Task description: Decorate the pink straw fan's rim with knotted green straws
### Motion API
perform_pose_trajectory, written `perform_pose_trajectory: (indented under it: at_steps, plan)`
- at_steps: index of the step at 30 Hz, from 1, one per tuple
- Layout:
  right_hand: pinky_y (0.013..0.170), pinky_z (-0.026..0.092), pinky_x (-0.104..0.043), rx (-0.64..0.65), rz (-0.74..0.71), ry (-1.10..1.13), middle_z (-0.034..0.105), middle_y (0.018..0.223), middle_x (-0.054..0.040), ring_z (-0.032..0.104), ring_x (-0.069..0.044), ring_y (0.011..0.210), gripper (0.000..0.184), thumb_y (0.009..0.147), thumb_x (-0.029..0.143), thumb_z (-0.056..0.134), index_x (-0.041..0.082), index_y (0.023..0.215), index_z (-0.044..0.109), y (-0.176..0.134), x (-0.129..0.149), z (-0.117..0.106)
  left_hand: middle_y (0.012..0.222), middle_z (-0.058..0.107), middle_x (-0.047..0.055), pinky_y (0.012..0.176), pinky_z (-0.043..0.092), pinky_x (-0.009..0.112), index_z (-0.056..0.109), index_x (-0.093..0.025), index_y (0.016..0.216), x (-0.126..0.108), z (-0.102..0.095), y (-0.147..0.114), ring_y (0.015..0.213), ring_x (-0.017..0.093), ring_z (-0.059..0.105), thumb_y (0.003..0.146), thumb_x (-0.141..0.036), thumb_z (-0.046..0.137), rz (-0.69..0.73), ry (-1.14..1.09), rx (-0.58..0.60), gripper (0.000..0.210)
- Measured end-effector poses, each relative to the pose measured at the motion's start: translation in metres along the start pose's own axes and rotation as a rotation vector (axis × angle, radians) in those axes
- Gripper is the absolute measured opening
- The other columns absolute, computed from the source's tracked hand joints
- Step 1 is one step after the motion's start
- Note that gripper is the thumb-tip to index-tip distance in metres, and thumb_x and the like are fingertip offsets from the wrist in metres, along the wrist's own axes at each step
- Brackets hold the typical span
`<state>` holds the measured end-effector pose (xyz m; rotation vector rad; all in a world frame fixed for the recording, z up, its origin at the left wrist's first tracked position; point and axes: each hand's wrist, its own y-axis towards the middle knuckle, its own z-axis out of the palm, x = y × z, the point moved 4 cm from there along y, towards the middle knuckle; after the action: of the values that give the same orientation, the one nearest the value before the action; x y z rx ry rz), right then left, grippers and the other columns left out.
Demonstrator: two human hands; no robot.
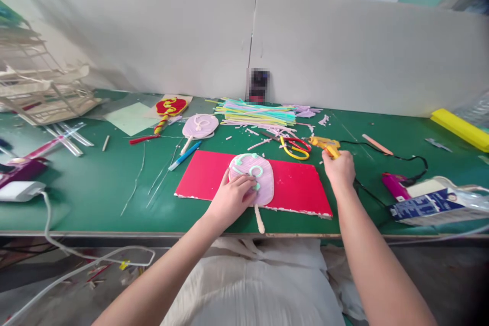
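Observation:
A round lilac fan [265,181] made of pipe cleaners, with a pale handle, lies on a red board [298,186]. Across its lower left rests my left hand [237,193], thumb and fingers closed together at a small mint-green pipe cleaner piece [257,187] on the fan's face. A mint-green ring [255,171] and curved strips sit higher up. To the right of the board, my right hand [340,167] grips a yellow hot glue gun [324,142], its nozzle pointing left. The glue gun's trigger is partly hidden by my fingers.
Scissors [294,147] lie beyond the board, before a pile of pastel pipe cleaners [255,112]. Another lilac fan [199,126], a red-and-yellow piece [171,107] and a blue pen [185,155] lie to the left. A black cord [397,157] trails right towards a box [431,206].

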<state>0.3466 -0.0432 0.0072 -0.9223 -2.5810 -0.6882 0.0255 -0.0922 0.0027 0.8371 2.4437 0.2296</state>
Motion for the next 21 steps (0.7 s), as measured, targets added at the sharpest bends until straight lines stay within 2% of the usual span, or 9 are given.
perform_pose_trajectory:
  at_steps: [2, 4, 6, 8, 10, 13, 16, 21]
  plan:
    - [0.068, 0.046, -0.039, -0.048, -0.011, 0.053, 0.062, 0.096, -0.017, 0.06, -0.03, 0.086, 0.045, 0.079, 0.047, 0.049, 0.012, 0.107, 0.052, -0.008, 0.004, -0.016, 0.113, 0.066, 0.001, 0.109, 0.024, 0.043, 0.062, -0.024, 0.102, 0.001, 0.0, 0.002, 0.108, 0.019, 0.057, 0.085, -0.027, 0.054, -0.005, 0.005, -0.002, 0.019]
    - [0.068, 0.045, -0.037, -0.078, -0.089, 0.214, 0.064, 0.09, -0.0135, 0.06, -0.028, 0.083, 0.043, 0.076, 0.049, 0.054, 0.014, 0.103, 0.055, -0.024, 0.015, -0.032, 0.111, 0.067, 0.001, 0.101, 0.035, 0.038, 0.064, -0.023, 0.098, 0.0, 0.001, 0.005, 0.104, 0.02, 0.058, 0.083, -0.027, 0.056, -0.005, 0.027, -0.002, 0.017]
    - [0.067, 0.045, -0.035, -0.011, -0.145, 0.335, 0.065, 0.087, -0.0109, 0.061, -0.026, 0.079, 0.041, 0.073, 0.05, 0.057, 0.017, 0.097, 0.057, -0.047, 0.029, -0.043, 0.105, 0.068, 0.002, 0.093, 0.041, 0.034, 0.065, -0.021, 0.094, -0.001, 0.001, 0.007, 0.099, 0.02, 0.06, 0.083, -0.026, 0.056, -0.002, 0.052, -0.023, 0.014]
    - [0.067, 0.045, -0.032, 0.109, -0.202, 0.44, 0.066, 0.088, -0.0092, 0.061, -0.024, 0.078, 0.039, 0.072, 0.051, 0.059, 0.019, 0.095, 0.058, -0.074, 0.046, -0.046, 0.1, 0.069, 0.002, 0.088, 0.043, 0.033, 0.065, -0.021, 0.091, -0.003, 0.002, 0.008, 0.095, 0.019, 0.061, 0.083, -0.025, 0.056, 0.001, 0.068, -0.037, 0.012]
    - [0.065, 0.044, -0.031, 0.243, -0.239, 0.463, 0.066, 0.083, -0.0079, 0.061, -0.023, 0.074, 0.038, 0.07, 0.052, 0.059, 0.02, 0.09, 0.059, -0.101, 0.063, -0.041, 0.097, 0.07, 0.002, 0.085, 0.044, 0.032, 0.065, -0.021, 0.091, -0.002, 0.002, 0.008, 0.092, 0.019, 0.062, 0.083, -0.026, 0.057, -0.002, 0.075, -0.045, 0.012]
    - [0.06, 0.043, -0.03, 0.35, -0.206, 0.42, 0.065, 0.076, -0.0071, 0.062, -0.024, 0.071, 0.039, 0.067, 0.055, 0.061, 0.02, 0.083, 0.055, -0.127, 0.076, -0.025, 0.096, 0.069, 0.002, 0.083, 0.044, 0.032, 0.065, -0.021, 0.091, 0.0, 0.003, 0.009, 0.091, 0.019, 0.061, 0.083, -0.029, 0.057, -0.024, 0.07, -0.06, 0.013]
    - [0.055, 0.042, -0.03, 0.401, -0.158, 0.411, 0.064, 0.072, -0.0064, 0.062, -0.025, 0.069, 0.041, 0.065, 0.058, 0.062, 0.021, 0.08, 0.05, -0.135, 0.077, -0.009, 0.095, 0.069, 0.001, 0.083, 0.044, 0.032, 0.064, -0.022, 0.092, 0.003, 0.004, 0.009, 0.092, 0.019, 0.061, 0.082, -0.031, 0.059, -0.052, 0.051, -0.085, 0.014]
    - [0.05, 0.043, -0.028, 0.532, -0.17, 0.613, 0.062, 0.064, -0.0014, 0.06, -0.02, 0.057, 0.034, 0.064, 0.048, 0.065, 0.022, 0.079, 0.051, -0.135, 0.076, 0.008, 0.093, 0.069, 0.001, 0.081, 0.044, 0.032, 0.064, -0.022, 0.089, 0.004, 0.004, 0.01, 0.089, 0.018, 0.061, 0.081, -0.031, 0.061, -0.048, 0.035, -0.104, 0.013]
